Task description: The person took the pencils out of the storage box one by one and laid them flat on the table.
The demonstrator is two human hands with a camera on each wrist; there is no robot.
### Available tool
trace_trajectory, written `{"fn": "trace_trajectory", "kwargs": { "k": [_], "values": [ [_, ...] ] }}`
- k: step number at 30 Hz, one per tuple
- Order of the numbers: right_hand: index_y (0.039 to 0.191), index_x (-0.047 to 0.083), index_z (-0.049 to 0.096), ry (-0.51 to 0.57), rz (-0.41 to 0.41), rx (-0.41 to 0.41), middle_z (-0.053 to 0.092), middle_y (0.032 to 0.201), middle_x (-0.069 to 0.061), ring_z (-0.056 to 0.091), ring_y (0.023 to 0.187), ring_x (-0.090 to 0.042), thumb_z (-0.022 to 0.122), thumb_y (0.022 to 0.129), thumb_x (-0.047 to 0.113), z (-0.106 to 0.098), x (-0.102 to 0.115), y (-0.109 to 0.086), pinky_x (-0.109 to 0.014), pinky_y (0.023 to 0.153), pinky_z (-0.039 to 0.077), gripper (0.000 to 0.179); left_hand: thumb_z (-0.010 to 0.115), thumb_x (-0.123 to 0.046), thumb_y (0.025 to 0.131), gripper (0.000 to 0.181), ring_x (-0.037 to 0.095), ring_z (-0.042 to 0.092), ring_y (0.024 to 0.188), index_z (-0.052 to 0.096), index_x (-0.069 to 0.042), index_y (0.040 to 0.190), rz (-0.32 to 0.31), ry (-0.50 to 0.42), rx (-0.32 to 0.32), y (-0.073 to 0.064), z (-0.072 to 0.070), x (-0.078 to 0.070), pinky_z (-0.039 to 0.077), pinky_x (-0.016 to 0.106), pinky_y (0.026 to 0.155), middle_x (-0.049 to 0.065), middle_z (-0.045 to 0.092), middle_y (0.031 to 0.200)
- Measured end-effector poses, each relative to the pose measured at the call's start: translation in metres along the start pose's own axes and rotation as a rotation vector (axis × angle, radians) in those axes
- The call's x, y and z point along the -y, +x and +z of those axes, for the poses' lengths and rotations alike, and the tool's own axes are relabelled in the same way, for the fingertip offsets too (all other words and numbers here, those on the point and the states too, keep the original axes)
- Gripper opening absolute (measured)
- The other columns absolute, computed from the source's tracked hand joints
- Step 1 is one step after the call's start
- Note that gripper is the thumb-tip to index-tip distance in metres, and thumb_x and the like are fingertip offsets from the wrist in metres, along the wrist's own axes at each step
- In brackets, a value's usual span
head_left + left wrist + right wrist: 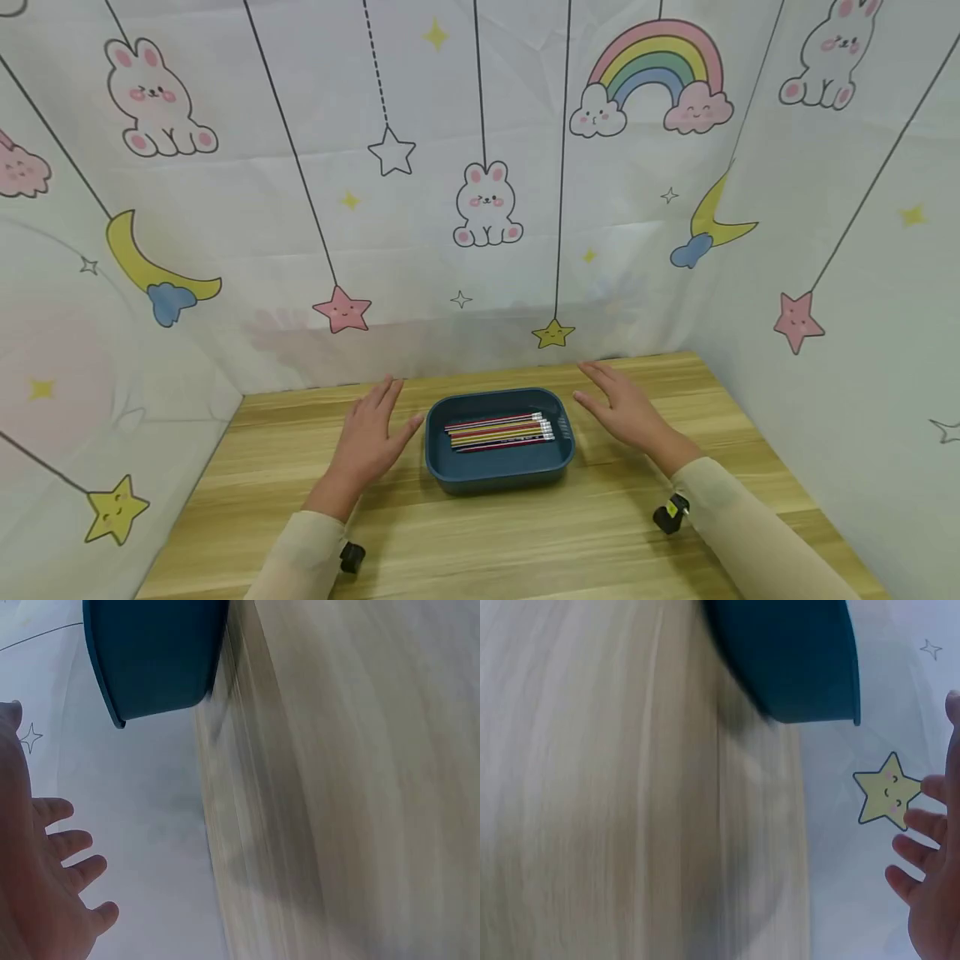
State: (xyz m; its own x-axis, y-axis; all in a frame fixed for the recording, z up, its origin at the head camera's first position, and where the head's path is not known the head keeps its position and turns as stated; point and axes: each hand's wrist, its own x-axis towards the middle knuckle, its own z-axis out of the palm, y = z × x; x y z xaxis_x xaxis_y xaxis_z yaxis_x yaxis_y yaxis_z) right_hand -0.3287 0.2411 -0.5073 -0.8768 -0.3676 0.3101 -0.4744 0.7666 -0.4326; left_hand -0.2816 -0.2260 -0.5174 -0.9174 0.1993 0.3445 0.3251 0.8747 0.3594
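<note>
A dark blue tray (498, 482) with rounded corners rests on the wooden table. Inside it lies a bundle of striped pencils (498, 433), side by side, their white eraser ends to the right. To the left of the tray is my left hand (370, 442), fingers extended, holding nothing. My right hand (626, 410) is on the other side, a little apart from the tray, its fingers loosely straight. Both wrist views show the tray's outer wall (154, 660) beyond each hand, with a gap between. The pencils are hidden in those two views.
The wood-grain table (495, 542) reaches back to a white cloth (420, 250) printed with rabbits, stars and a rainbow, which also covers both sides. Black wrist mounts (671, 513) sit on the cream sleeves (750, 529).
</note>
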Motion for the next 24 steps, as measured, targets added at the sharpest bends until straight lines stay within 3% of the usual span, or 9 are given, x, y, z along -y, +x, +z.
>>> {"fn": "trace_trajectory", "kwargs": {
  "k": [7, 24],
  "values": [
    [0.174, 0.016, 0.040, 0.191, 0.009, 0.050, 0.036, 0.177, -0.015, 0.028, 0.163, -0.047, 0.062, 0.114, 0.047, 0.001, 0.006, -0.003, -0.075, 0.126, 0.026, 0.071, 0.066, -0.052, 0.109, 0.085, 0.045, 0.030, 0.163, 0.038, -0.002, 0.171, 0.008, -0.119, 0.004, -0.003, 0.001, -0.008, 0.022, 0.074, 0.127, 0.022, 0.034, 0.177],
    [0.176, 0.016, 0.033, 0.255, -0.030, 0.105, 0.032, 0.179, -0.015, 0.027, 0.164, -0.046, 0.067, 0.112, 0.043, 0.009, 0.020, -0.005, -0.072, 0.128, 0.024, 0.077, 0.076, -0.061, 0.100, 0.107, 0.049, 0.023, 0.165, 0.025, -0.006, 0.176, 0.013, -0.220, 0.156, -0.002, 0.010, -0.023, 0.021, 0.075, 0.128, 0.020, 0.023, 0.182]
  ]
}}
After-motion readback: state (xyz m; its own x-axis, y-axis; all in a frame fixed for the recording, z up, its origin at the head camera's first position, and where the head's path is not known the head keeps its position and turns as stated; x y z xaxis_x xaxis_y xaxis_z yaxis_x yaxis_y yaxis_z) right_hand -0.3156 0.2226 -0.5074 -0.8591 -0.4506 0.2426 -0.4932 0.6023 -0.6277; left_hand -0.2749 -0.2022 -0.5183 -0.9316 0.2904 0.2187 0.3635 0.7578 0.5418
